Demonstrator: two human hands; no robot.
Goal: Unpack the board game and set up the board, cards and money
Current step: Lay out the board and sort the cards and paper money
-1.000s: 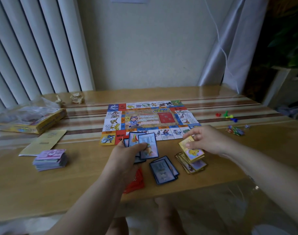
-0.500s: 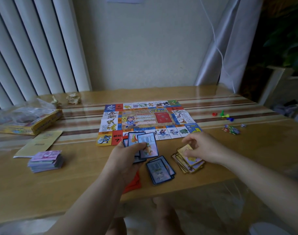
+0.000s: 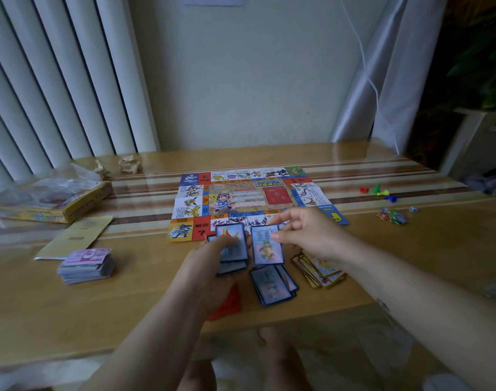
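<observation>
Head view: I see the left hand [image 3: 210, 266] gripping a stack of blue cards [image 3: 232, 246], and the right hand [image 3: 306, 235] pinching a single blue card [image 3: 268, 245] just beside that stack. Under them lie a blue pile [image 3: 272, 285] and a yellow pile [image 3: 321, 273]. The board [image 3: 252, 197] lies unfolded just beyond, and the money stack [image 3: 86, 266] sits well off to the left.

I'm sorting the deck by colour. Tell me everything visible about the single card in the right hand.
The card is a thin, paper-like rectangle with a dark blue border. Its upper half holds small print too blurred to read; its lower half shows a yellowish creature on pale blue. It faces up, its lower edge over the blue pile on the table. The right hand pinches its upper right edge.
</observation>
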